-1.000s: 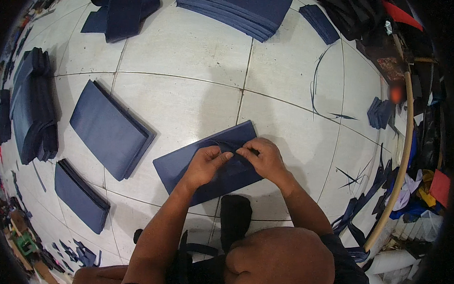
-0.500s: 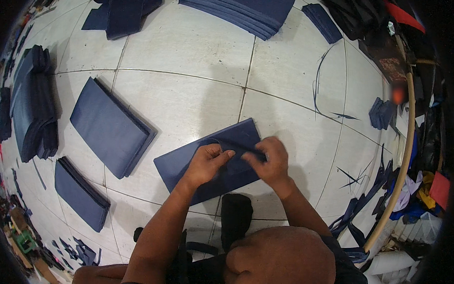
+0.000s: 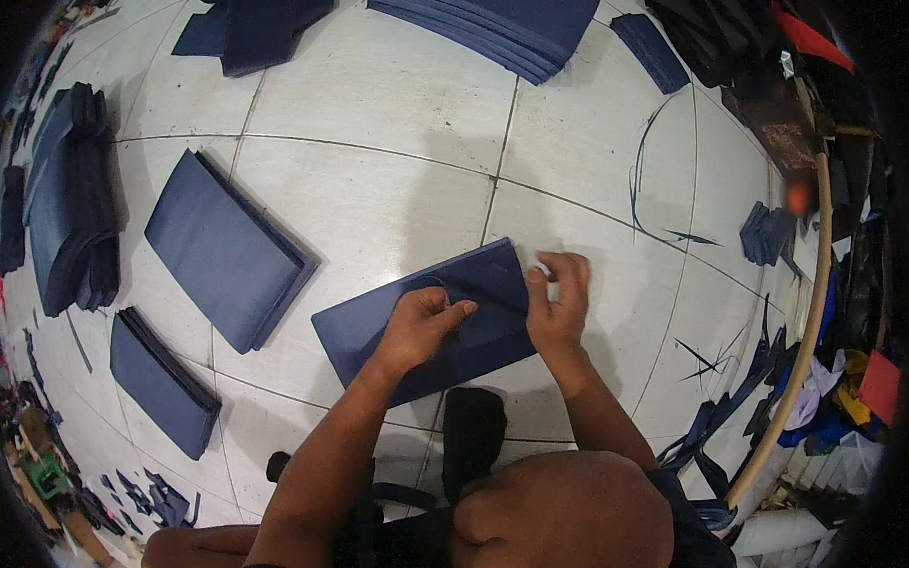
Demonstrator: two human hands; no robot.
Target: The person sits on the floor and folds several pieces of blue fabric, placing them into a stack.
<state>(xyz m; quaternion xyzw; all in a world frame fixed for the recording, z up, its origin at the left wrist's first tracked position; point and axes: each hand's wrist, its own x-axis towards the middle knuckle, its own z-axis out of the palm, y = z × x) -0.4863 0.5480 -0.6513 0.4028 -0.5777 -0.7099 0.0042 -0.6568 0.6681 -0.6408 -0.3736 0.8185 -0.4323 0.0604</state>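
Note:
A dark blue rectangular panel of fabric or sheet (image 3: 376, 332) lies slanted on the tiled floor in front of me. Over its middle is my left hand (image 3: 421, 327), closed with thumb and fingertips pinched together. A thin dark curved line like a thread or narrow strip shows just above those fingers; what exactly the pinch holds cannot be made out. My right hand (image 3: 558, 305) is at the panel's right end, thumb and fingers apart, with nothing visible in it. The panel's lower middle is partly covered by my left hand and wrist.
Left of the panel lie two blue stacks, a larger one (image 3: 228, 252) and a smaller one (image 3: 163, 384). Beyond them is a tall folded pile (image 3: 66, 207). More blue sheets (image 3: 486, 28) sit at the far side. Thin offcuts (image 3: 707, 360) and a curved wooden rod (image 3: 802, 352) are at right.
My right hand has drawn away to the right from the panel's surface, and its fingers have spread. My left hand stays pinched over the panel. The whole view has shifted slightly.

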